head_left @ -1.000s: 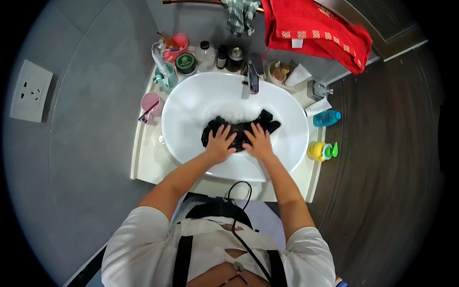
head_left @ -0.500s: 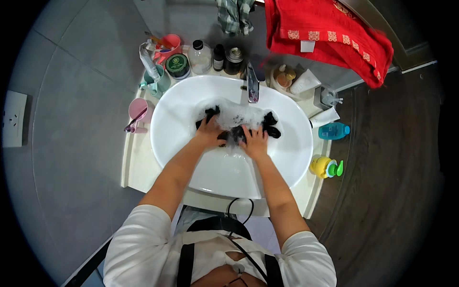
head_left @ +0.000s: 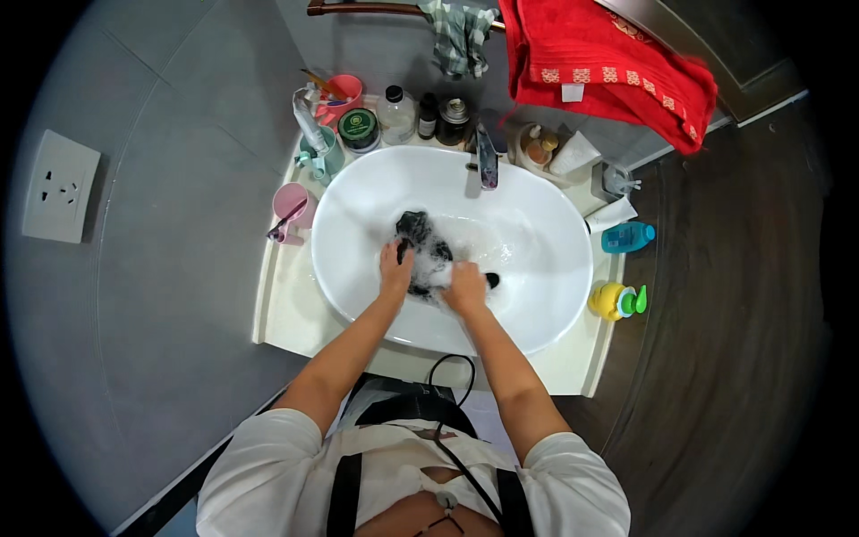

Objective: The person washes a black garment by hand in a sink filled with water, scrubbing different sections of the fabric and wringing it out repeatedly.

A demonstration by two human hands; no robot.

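Observation:
A soaked black cloth (head_left: 425, 234), streaked with white suds, lies in the white oval washbasin (head_left: 546, 295). What kind of garment it is cannot be made out. My left hand (head_left: 395, 268) is closed on its left side, with a dark fold showing between thumb and fingers. Beside it, my right hand (head_left: 465, 286) is curled into a fist around another part of the cloth. A small black end pokes out to the right of that fist. Foam hides part of the cloth between my hands. The faucet (head_left: 487, 161) reaches over the basin's far rim.
Along the far left counter stand pink cups (head_left: 291, 204), a teal cup (head_left: 331, 154), a green-lidded jar (head_left: 360, 130) and bottles (head_left: 396, 116). To the right are a blue bottle (head_left: 628, 237) and a yellow pump bottle (head_left: 608, 301). A red towel (head_left: 608, 80) hangs above.
Both hands have gone from spread fingers on the cloth to closed grips on it. The cloth is bunched nearer and more to the left, and the thick foam has thinned. The view has shifted slightly.

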